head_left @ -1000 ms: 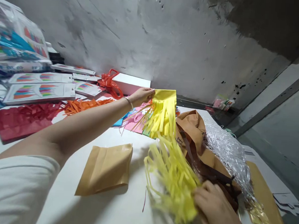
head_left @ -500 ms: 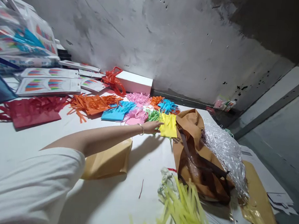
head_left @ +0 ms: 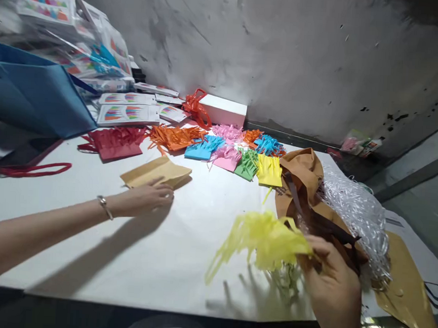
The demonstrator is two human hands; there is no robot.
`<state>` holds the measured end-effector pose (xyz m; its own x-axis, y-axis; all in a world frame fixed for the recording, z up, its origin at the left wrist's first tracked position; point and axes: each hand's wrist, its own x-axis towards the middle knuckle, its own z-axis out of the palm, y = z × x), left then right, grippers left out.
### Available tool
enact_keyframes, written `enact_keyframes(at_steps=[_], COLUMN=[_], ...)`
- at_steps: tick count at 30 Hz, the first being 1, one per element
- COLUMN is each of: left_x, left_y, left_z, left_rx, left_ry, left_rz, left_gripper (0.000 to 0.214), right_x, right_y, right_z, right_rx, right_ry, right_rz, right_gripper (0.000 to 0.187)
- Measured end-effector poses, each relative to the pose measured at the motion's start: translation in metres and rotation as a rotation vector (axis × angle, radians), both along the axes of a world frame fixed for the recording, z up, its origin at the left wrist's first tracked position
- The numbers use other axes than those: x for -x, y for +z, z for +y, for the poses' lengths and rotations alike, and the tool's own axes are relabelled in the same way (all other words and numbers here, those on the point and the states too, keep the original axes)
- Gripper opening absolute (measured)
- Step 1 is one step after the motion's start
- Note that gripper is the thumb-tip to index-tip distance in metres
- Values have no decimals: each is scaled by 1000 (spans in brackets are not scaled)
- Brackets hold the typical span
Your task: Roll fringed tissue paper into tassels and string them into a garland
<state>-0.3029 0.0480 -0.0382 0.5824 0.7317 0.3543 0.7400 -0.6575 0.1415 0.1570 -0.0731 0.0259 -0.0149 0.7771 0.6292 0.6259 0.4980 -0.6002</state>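
My right hand (head_left: 330, 279) pinches a bunch of yellow tissue-paper fringe (head_left: 262, 238) at its right end. The strips hang loose to the left above the white table (head_left: 197, 281). Some pale crumpled material (head_left: 288, 282) shows beneath them. My left hand (head_left: 146, 199), with a bracelet on its wrist, has its fingers curled at the near edge of a flat brown paper envelope (head_left: 159, 169); part of its grip is hidden. Behind lie folded fringe bundles: yellow (head_left: 269, 169), green (head_left: 247, 165), pink (head_left: 227, 157), blue (head_left: 204, 147), orange (head_left: 176, 137) and dark red (head_left: 118, 144).
A brown fabric bag (head_left: 303, 176) and shiny white strands (head_left: 353, 212) lie at the right, beside a tan mailer (head_left: 401, 279). A blue bag (head_left: 34, 91) and printed packages (head_left: 129, 113) stand at the left. A white box (head_left: 222, 110) sits against the wall (head_left: 285, 54).
My left hand has left the yellow bundle and come back to the brown envelope, which now lies farther back. My right hand has come into view, lifting the loose yellow fringe. The view has shifted left.
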Motion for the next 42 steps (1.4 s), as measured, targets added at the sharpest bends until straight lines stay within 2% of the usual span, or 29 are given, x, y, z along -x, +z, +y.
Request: enact_keyframes(at_steps=[2,3,5,7,9,11,13,16,18,20,21,22,23,24,26,28,30,34,37,42], left_x=[18,16,-7,-47,-85,-109,-113,-94,-79,-70,-68,-69,-70,-73,-79,-83,-84,-75,-62,-28], left_y=[15,25,43,53,48,30,5,-26,-38,-43,-44,-45,-46,-46,-48,-50,-53,-51,-39,-10], left_z=[-14,-27,-60,-95,-119,-128,-128,-125,-128,-136,-140,-144,-147,-150,-154,-153,-148,-129,-110,-90], left_rx=[33,36,-12,-130,-155,-141,-137,-135,-134,-135,-139,-144,-152,-159,-171,-164,-128,-16,-14,-106], left_ry=[15,30,60,11,-24,19,93,142,145,150,152,149,140,122,60,-6,-14,93,152,268], left_rz=[-7,-39,-149,-161,-33,34,47,18,-26,-68,-87,-107,-130,-153,-193,-206,-184,-91,13,152], left_gripper=[24,34,62,80,69,40,24,25,31,34,34,35,35,35,36,38,41,49,40,27], right_x=[36,54,88,119,143,156,157,137,115,98,95,96,101,110,133,154,165,163,154,138], right_y=[12,14,8,-11,-37,-62,-84,-106,-113,-112,-109,-105,-100,-96,-91,-94,-100,-108,-110,-110], right_z=[11,16,22,23,19,9,-3,-21,-32,-42,-47,-50,-53,-53,-48,-36,-22,-15,-20,-10], right_rx=[-224,-323,-401,-352,-311,-279,-225,-59,50,68,32,-19,-74,-117,-135,-155,-217,-323,-371,-289], right_ry=[-10,6,76,138,158,154,135,15,-126,-290,-346,-337,-255,-111,164,246,251,290,283,89], right_rz=[-45,-106,-311,-476,-524,-536,-561,-647,-686,-643,-583,-520,-472,-456,-562,-640,-646,-641,-665,-753], right_gripper=[12,15,16,14,13,14,16,17,20,28,31,33,35,38,44,41,35,31,34,39])
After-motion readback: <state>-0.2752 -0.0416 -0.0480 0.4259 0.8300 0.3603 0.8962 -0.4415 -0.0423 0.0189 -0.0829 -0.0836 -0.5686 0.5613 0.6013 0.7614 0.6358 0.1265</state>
